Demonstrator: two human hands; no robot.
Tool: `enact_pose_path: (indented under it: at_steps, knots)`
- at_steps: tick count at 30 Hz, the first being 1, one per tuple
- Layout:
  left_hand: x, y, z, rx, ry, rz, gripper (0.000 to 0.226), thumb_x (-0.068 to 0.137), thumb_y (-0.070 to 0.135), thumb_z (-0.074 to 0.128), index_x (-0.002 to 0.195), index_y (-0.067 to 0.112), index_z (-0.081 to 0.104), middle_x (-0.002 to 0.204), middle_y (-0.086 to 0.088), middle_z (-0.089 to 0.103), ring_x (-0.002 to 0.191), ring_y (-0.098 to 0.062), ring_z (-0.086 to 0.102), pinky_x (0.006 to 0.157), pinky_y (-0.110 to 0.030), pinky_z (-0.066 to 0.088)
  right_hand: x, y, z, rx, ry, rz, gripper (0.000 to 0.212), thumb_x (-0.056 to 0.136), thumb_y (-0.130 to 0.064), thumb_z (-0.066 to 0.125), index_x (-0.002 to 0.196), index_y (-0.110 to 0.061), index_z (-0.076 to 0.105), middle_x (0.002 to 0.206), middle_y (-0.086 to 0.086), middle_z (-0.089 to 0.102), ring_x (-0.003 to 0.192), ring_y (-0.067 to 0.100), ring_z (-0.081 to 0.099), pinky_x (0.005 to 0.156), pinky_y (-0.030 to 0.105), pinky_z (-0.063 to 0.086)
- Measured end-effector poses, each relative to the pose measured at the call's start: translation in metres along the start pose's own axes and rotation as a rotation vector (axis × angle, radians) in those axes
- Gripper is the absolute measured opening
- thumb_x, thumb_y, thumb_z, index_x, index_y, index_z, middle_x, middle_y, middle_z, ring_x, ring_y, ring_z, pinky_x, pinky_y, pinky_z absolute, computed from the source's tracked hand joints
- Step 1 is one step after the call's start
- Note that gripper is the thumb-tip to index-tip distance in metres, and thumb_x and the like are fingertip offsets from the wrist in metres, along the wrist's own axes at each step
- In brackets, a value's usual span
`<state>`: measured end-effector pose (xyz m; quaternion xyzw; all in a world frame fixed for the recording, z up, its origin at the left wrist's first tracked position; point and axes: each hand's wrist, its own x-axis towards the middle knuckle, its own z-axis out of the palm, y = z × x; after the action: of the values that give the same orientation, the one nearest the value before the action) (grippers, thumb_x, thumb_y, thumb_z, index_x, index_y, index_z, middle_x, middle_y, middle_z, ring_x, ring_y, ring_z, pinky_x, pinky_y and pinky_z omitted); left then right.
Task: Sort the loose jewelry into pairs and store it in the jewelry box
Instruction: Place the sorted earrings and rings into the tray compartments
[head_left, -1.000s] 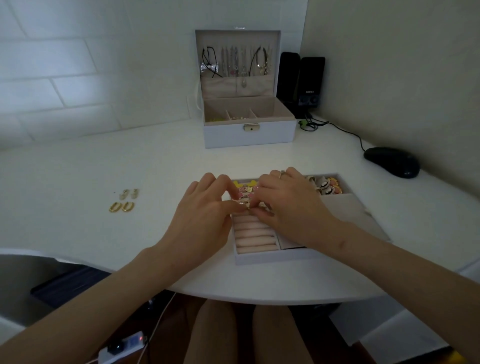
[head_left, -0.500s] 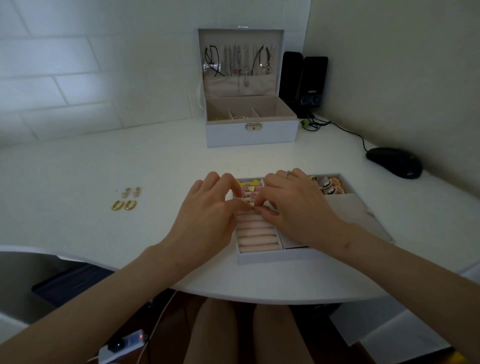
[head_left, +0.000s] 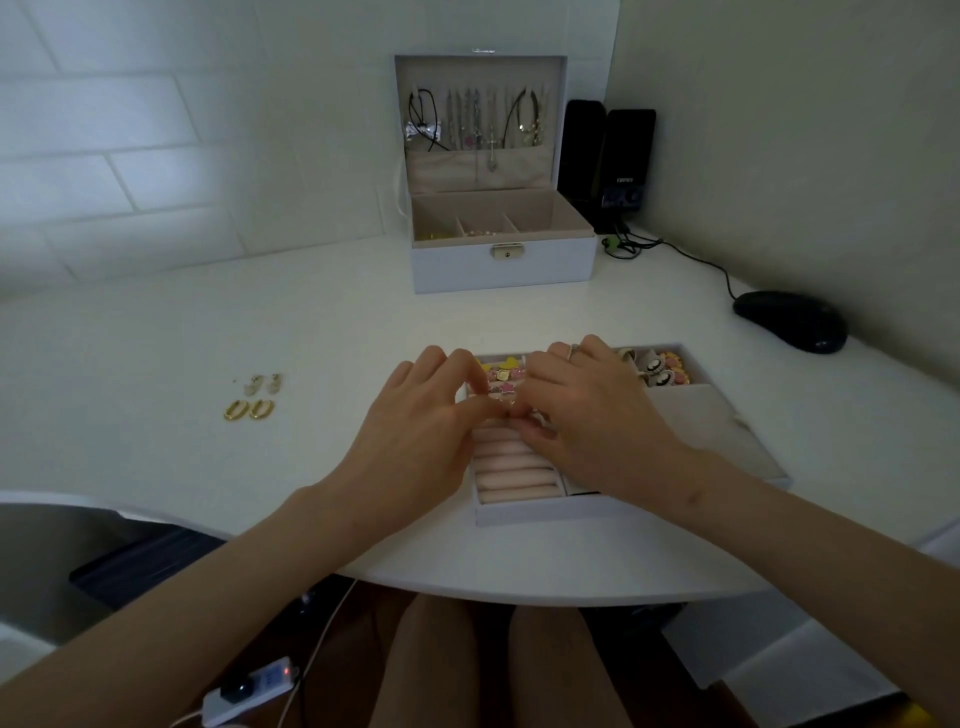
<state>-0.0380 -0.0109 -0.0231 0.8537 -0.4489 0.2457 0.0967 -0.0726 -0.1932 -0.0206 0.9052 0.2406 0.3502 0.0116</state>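
Fingers of left hand (head_left: 415, 441) and right hand (head_left: 592, 415) curled tip to tip over ring rolls (head_left: 514, 475) of tray (head_left: 545, 514) on counter (head_left: 311, 322); could not tell what, if anything, pinched. Gold earrings (head_left: 237, 410) loose at left, jewelry box (head_left: 467, 273) open behind.

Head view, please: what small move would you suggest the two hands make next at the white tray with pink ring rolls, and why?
Probably lower the fingertips and seat whatever they hold into the pink ring rolls of the white tray: the left hand and right hand meet fingertip to fingertip over the rolls' far end, though the piece is too small to make out.
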Motion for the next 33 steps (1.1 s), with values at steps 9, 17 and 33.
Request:
enact_pose_path:
  at_steps: [9,17,33]
  knots:
    - [0.000,-0.004,-0.003,0.029,-0.011,0.044,0.045,0.078,0.014,0.036,0.106,0.027,0.069,0.099,-0.003,0.059,0.083,-0.020,0.040,0.065,-0.028,0.025,-0.015,-0.001,-0.015,0.098,-0.116,-0.023,0.023,0.088,-0.027,0.053,0.079,-0.018,0.073,0.072,-0.001,0.056,0.064,0.019,0.050,0.064,0.035,0.040]
    - [-0.001,-0.005,-0.004,0.015,0.004,0.028,0.044,0.078,0.013,0.037,0.105,0.026,0.069,0.100,-0.003,0.059,0.082,-0.019,0.041,0.066,-0.029,0.032,-0.016,-0.003,-0.016,0.124,-0.148,0.013,0.032,0.091,-0.033,0.044,0.093,-0.023,0.075,0.072,-0.002,0.053,0.063,0.018,0.048,0.063,0.031,0.031]
    - [-0.001,-0.002,-0.006,0.063,-0.029,0.077,0.043,0.079,0.014,0.034,0.102,0.022,0.069,0.101,-0.003,0.059,0.084,-0.020,0.040,0.066,-0.029,0.029,-0.017,0.008,-0.016,0.131,-0.162,0.191,0.037,0.085,-0.034,0.044,0.067,-0.018,0.072,0.065,-0.009,0.039,0.061,0.009,0.035,0.066,0.026,0.022]
